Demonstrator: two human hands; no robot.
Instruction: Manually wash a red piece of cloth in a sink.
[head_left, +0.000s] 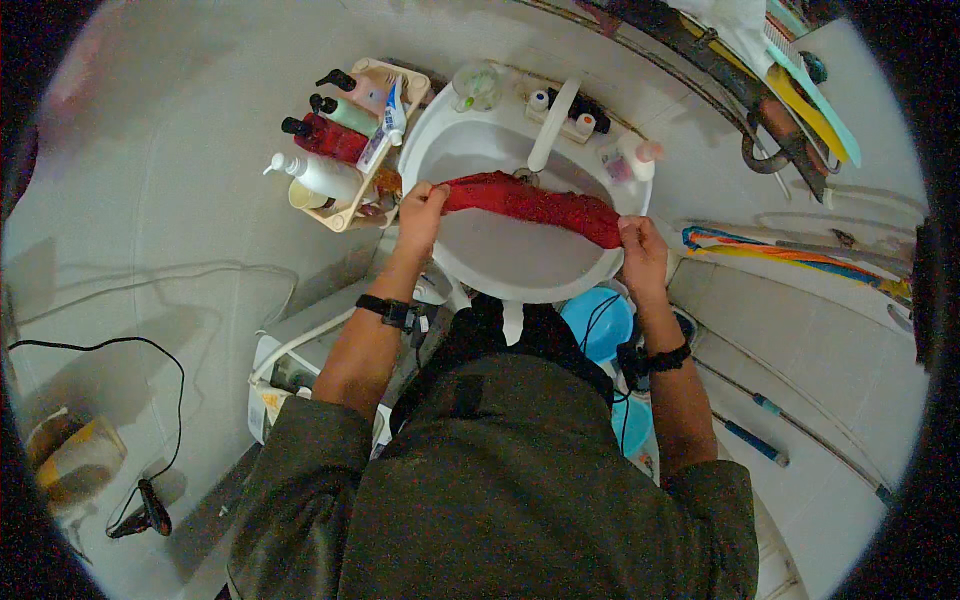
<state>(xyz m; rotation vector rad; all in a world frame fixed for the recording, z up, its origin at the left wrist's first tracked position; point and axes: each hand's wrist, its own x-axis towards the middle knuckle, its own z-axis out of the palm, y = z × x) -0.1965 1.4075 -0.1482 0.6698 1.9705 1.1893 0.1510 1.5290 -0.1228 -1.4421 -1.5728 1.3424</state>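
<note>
A red cloth (529, 202) is stretched out between my two hands over a white washbasin (517, 289). My left hand (421, 214) pinches its left end near the basin's left rim. At the right rim, my right hand (643, 244) grips the other end. The cloth sags slightly and hangs in folds, so I cannot tell what kind of cloth it is. Just beyond it a white faucet (555, 124) reaches over the bowl. The drain (526, 176) shows partly behind the cloth's upper edge.
Left of the basin stands a cream plastic rack (360, 191) with several pump bottles (322, 174) and a toothpaste tube (394, 109). A glass bowl (476, 86) and a small pump bottle (645, 157) sit on the rim. Blue basins (598, 324) lie below. A hair dryer (146, 510) hangs at left.
</note>
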